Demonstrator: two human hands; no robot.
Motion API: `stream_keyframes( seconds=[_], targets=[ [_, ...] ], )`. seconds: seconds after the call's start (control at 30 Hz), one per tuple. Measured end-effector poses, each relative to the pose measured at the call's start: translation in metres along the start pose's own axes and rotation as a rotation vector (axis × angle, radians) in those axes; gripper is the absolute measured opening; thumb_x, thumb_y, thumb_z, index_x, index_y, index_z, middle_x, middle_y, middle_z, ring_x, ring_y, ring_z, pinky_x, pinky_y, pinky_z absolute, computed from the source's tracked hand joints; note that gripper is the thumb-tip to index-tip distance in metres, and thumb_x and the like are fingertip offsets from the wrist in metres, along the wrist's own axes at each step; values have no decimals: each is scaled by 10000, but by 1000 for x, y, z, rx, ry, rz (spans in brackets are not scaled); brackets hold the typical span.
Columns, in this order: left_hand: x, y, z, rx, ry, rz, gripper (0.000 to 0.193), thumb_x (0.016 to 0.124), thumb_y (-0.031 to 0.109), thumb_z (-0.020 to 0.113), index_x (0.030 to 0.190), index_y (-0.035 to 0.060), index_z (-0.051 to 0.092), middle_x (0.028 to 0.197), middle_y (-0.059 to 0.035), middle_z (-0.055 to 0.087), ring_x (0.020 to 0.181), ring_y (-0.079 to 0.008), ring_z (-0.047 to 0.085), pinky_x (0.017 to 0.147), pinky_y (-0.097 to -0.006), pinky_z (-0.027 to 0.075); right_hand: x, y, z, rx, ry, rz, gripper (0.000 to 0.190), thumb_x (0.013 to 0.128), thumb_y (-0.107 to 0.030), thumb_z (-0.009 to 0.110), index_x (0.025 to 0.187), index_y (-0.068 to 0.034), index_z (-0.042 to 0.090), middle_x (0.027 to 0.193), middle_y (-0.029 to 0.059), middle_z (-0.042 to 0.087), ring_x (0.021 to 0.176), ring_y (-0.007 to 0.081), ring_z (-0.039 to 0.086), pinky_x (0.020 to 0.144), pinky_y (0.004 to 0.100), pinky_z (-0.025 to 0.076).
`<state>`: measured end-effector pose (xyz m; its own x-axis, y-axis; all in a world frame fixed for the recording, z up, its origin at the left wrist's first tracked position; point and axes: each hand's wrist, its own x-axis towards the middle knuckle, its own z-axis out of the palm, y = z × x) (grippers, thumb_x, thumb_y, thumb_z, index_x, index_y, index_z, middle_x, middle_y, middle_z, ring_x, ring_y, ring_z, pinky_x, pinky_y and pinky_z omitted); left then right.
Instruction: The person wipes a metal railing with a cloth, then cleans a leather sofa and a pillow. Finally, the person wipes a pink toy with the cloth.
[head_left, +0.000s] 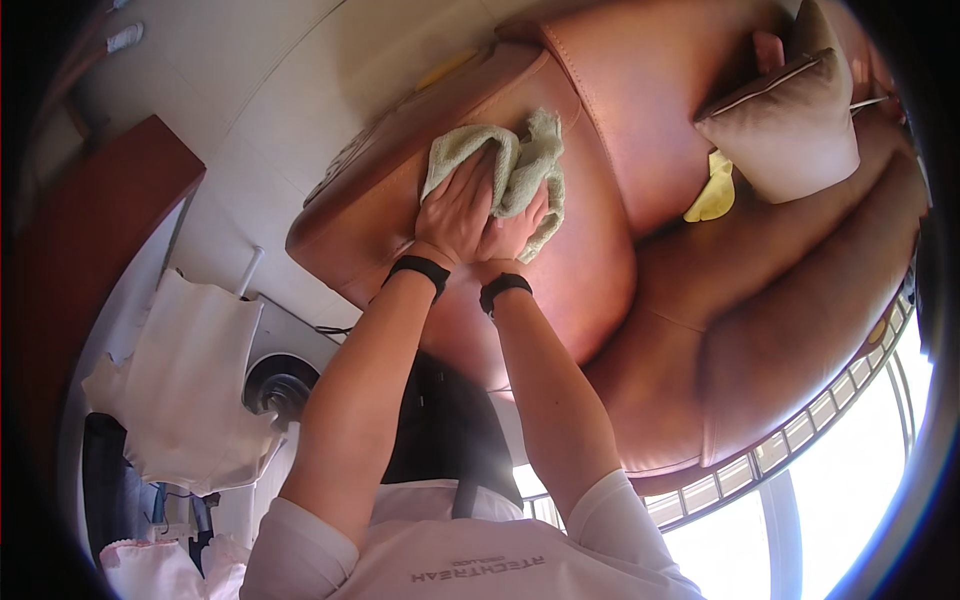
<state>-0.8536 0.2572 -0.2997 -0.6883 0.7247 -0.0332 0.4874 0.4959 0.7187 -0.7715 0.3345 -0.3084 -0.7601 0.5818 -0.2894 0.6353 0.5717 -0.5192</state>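
Both of my hands are on a pale green terry cloth (517, 161) that lies bunched on the arm of a brown leather sofa (592, 300). My left hand (455, 210), at the left of the view, presses flat on the cloth with its fingers partly under a fold. Close beside it, nearly touching at the wrist, my right hand (516, 225) has its fingers wrapped in the bunched part. The fingertips of both hands are hidden by the cloth. Each wrist wears a black band.
On the sofa seat lies a yellow cloth (712, 191) beside a beige cushion (787, 127). A white cover (195, 375) hangs at the left, near a dark red-brown panel (112, 225). A railing (757, 465) runs behind the sofa. Another person's foot (125, 37) shows at the top left.
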Motion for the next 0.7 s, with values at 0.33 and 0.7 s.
stream_keyframes(
  seconds=[0.33,0.7],
  targets=[
    [0,-1,-1,37,6,20,721,958,435,346,1453,-88,374,1491,-276,450,1426,-389,404,1210,-464,254,3,-11,-5,-40,5,-17,593,905,-332,519,1445,-88,493,1567,189,342,1463,431,231,1200,524,178],
    [1,-1,-4,0,65,27,706,923,377,457,1460,-73,372,1499,-257,449,1427,-373,408,1219,-462,243,4,-9,-1,-88,72,-61,620,889,-276,543,1466,-65,457,1529,219,368,1436,430,268,1180,549,198]
  ],
)
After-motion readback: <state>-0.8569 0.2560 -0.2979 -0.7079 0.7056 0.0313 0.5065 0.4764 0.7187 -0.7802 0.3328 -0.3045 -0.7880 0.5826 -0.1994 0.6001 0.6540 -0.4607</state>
